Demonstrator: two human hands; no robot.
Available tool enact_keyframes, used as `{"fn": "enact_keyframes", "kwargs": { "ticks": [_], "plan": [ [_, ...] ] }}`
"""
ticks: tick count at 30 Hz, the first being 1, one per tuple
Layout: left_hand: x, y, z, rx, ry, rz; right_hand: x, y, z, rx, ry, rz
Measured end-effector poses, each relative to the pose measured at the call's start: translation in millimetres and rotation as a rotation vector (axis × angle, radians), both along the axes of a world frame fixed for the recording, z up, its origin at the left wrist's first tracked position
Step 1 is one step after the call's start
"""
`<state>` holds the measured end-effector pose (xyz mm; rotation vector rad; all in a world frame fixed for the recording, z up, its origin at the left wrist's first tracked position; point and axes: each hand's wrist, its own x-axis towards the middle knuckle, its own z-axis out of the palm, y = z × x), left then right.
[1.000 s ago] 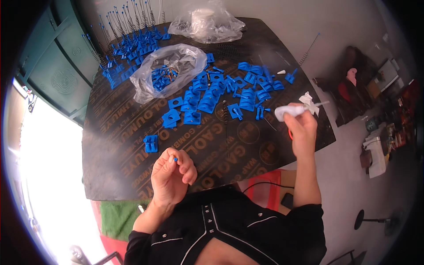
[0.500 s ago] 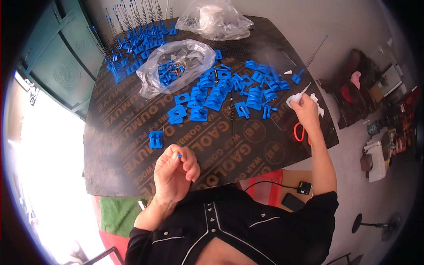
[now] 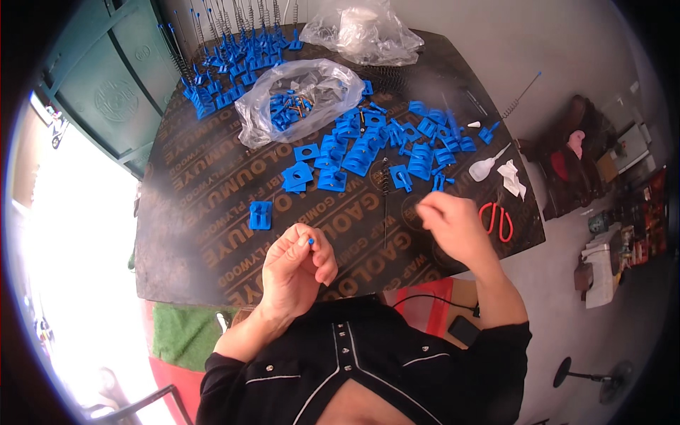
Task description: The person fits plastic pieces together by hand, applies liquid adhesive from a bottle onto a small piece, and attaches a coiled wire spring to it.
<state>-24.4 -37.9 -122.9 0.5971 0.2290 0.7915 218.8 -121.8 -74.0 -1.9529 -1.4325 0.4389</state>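
Observation:
My left hand (image 3: 294, 265) is closed above the near part of the table, pinching a small blue plastic piece (image 3: 310, 241) between thumb and forefinger. My right hand (image 3: 455, 225) is curled over the table, its fingertips partly hidden and slightly blurred. Just left of it lies a dark wire with a coiled spring (image 3: 385, 180). A white squeeze bottle with a thin nozzle (image 3: 482, 168) rests beyond the right hand. Several blue plastic parts (image 3: 363, 152) are heaped in mid-table, and one blue part (image 3: 260, 215) sits apart near my left hand.
Red-handled scissors (image 3: 496, 222) and crumpled white tissue (image 3: 511, 180) lie at the right. A clear plastic bag (image 3: 249, 106) holds blue pieces. Spring-topped blue assemblies (image 3: 244, 60) crowd the far left; another clear bag (image 3: 397, 42) stands at the back. The dark table's edge (image 3: 191, 301) is nearest me.
The squeeze bottle has left my right hand and now lies on the table. That hand has moved left and nearer me. My left hand still pinches the small blue piece.

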Motion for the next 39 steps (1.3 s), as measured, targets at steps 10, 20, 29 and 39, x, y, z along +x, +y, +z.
{"fn": "enact_keyframes", "kwargs": {
  "ticks": [10, 20, 29, 39],
  "plan": [
    [-4.1, -1.2, -1.4, -0.013, -0.026, 0.018, -12.0, 58.8, -21.5, -0.333, -0.407, 0.005],
    [-5.5, 3.7, -2.3, -0.048, -0.028, 0.018, -1.2, 41.1, -5.8, -0.15, 0.415, -0.096],
    [0.1, 0.4, -1.1, -0.057, -0.015, -0.006, -55.5, 24.9, 16.0, 0.366, 0.788, 0.131],
    [1.9, -6.8, -2.7, -0.059, 0.005, -0.033, -70.5, 25.5, 15.3, 0.522, 0.636, 0.359]
  ]
}}
